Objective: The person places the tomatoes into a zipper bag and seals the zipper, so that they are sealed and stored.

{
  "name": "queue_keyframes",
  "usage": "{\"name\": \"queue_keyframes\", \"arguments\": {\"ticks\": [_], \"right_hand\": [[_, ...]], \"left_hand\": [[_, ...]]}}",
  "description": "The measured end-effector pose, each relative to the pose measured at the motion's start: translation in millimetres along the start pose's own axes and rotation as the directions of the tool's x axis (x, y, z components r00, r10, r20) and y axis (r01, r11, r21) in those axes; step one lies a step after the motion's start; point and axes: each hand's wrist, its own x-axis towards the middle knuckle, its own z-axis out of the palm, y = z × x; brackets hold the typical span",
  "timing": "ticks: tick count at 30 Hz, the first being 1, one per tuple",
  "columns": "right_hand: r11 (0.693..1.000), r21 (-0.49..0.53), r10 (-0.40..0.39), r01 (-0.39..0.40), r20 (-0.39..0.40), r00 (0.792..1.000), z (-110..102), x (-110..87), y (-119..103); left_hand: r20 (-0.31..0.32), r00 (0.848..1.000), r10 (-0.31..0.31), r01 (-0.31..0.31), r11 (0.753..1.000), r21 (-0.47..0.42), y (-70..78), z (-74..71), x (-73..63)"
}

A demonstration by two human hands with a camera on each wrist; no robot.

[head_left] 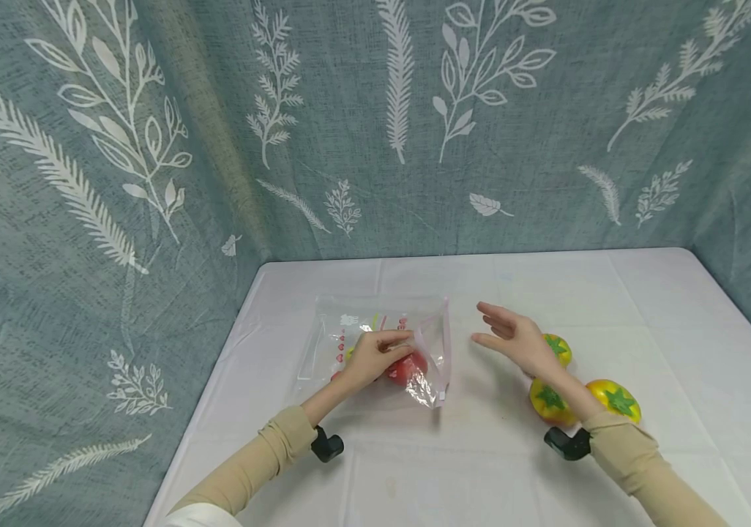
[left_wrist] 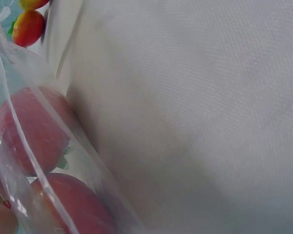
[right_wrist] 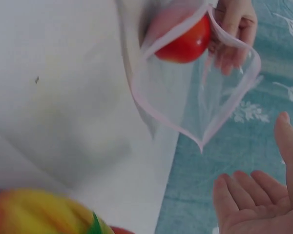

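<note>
A clear zip-lock bag [head_left: 332, 329] with a pale pink edge lies on the table, its mouth gaping toward the right. My left hand [head_left: 370, 359] rests over it and pinches the film near the mouth. Just inside the opening sits a red tomato [right_wrist: 188, 43]; through the film, the left wrist view shows two red tomatoes [left_wrist: 36, 129] side by side. My right hand [head_left: 519, 344] hovers right of the mouth with nothing in it, palm turned toward the bag and fingers extended. Beneath and beside my right forearm are three yellow-red fruits [head_left: 615, 400] with green star-shaped tops.
A white cloth covers the table [head_left: 415, 468], whose far edge meets a blue-green leaf-patterned curtain [head_left: 362, 132]. The curtain also hangs along the left and right sides. A black wrist camera [head_left: 566, 443] sits at my right cuff, another [head_left: 327, 445] at my left.
</note>
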Motion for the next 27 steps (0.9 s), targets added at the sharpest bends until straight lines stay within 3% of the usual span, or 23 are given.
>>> {"name": "queue_keyframes", "arguments": {"ticks": [5,27], "right_hand": [[1.0,-0.015,0.002,-0.003,-0.022,1.0,-14,-2.4,-2],[0.973,-0.162,0.157,-0.164,-0.054,0.986,-68,-15.1,-1]], "left_hand": [[0.002,1.0,0.01,-0.01,1.0,0.007,0.0,-0.2,0.2],[-0.007,1.0,-0.012,0.012,1.0,0.0,-1.5,-0.8,-0.6]]}}
